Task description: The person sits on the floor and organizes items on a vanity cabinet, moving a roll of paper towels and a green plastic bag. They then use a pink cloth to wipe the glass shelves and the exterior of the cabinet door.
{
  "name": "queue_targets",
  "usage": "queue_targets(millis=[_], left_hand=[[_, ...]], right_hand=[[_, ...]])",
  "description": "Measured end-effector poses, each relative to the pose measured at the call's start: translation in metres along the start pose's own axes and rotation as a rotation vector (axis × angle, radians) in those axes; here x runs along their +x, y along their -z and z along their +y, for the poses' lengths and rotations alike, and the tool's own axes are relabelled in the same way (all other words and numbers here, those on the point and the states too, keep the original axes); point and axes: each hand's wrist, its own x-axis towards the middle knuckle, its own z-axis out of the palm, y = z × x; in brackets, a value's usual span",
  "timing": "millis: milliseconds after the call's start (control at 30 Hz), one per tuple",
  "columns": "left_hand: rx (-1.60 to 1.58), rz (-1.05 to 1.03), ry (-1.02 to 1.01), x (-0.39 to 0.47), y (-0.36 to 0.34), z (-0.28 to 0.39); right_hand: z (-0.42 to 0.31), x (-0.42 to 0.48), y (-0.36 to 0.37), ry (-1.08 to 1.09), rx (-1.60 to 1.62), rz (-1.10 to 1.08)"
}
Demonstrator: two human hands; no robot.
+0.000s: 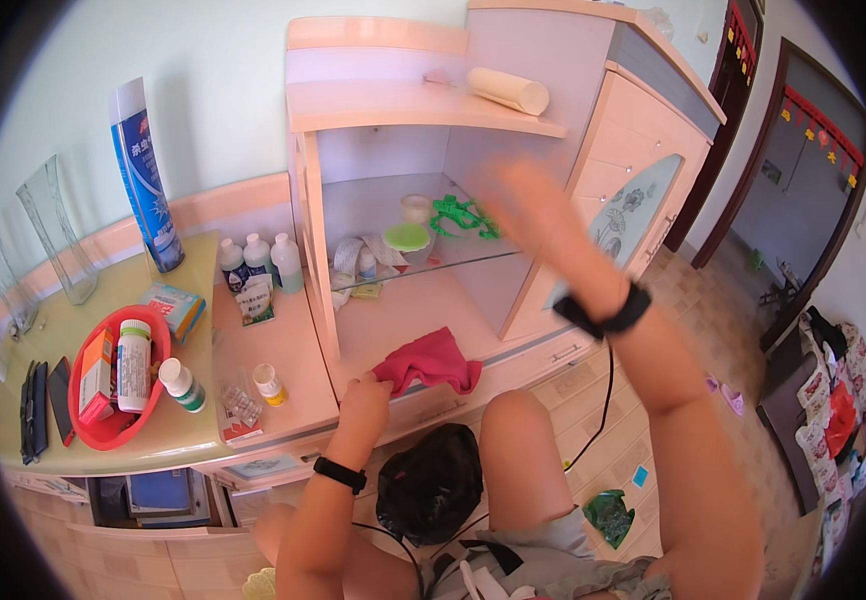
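My left hand [364,399] grips one corner of a crumpled dark pink cloth [433,361] on the front of the cabinet's lower board. Motion blurs my right hand [519,195], raised before the right side of the open shelf; whether it holds anything cannot be made out. Close beside it, on the glass shelf [433,259], lie a green plastic object [463,216], a roll of tape [415,208], a container with a light green lid [406,237], a small bottle [367,263] and curled paper strips [348,256].
Left stand a blue spray can [146,187], glass vases [57,232], several bottles [287,262] and a red basket [80,427] of medicine packs. A cream roll [508,90] lies on the upper shelf. Below are a black plastic bag [430,484], a black cable [604,420] and an open drawer [215,510].
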Motion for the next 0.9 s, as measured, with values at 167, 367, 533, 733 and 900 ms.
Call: queue_targets(millis=[167,367,533,733,900], left_hand=[[-0.067,-0.045,-0.025,0.010,-0.010,0.023],[-0.250,-0.043,0.008,0.009,0.001,0.019],[-0.436,-0.056,0.039,0.035,0.032,0.053],[-0.167,0.378,-0.413,0.124,0.103,0.165],[0.004,0.785,-0.717,0.215,0.141,0.242]], right_hand=[[-0.047,-0.143,-0.094,0.110,0.475,-0.709],[-0.042,-0.179,-0.146,-0.027,0.600,-0.744],[-0.014,-0.187,-0.099,0.031,0.687,-0.641],[0.071,-0.167,0.042,-0.244,0.544,-0.098],[0.141,-0.141,0.070,-0.285,0.042,0.631]])
